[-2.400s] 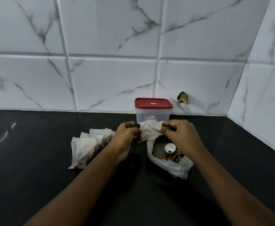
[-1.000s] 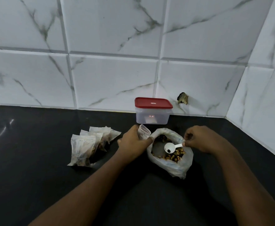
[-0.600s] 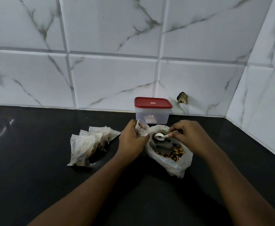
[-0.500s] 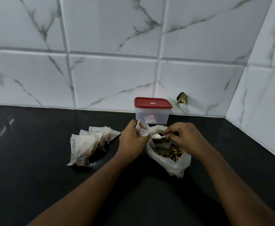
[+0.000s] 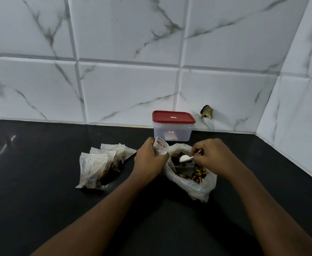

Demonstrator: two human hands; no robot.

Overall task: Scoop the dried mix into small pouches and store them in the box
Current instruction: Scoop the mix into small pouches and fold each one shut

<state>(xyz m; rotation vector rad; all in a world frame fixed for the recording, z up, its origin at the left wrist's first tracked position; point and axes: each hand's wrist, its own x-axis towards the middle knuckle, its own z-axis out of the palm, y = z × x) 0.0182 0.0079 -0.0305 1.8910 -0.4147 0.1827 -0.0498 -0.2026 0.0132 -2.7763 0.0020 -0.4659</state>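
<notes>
While our left hand (image 5: 149, 160) curled its fingers round the small pouch (image 5: 160, 147), mouth up at the 10 o'clock rim of the bag (image 5: 195, 188), our right hand (image 5: 213, 156) pinched the handle of the spoon (image 5: 184, 158), bowl over the mix (image 5: 197, 173). Pouch looked light, thin, floppy: best held near the mouth so it gapes. The filled pouches (image 5: 96, 163) lay at 9 o'clock; the box (image 5: 171, 133), lid on, at 12.

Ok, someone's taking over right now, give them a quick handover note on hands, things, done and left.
Left hand holds a small pouch open beside the big bag.
Right hand pinches the white scoop over that bag.
Done: several filled pouches on the counter, leftward.
Box at the wall, red lid on.
Left: fill this pouch, then box them all.
</notes>
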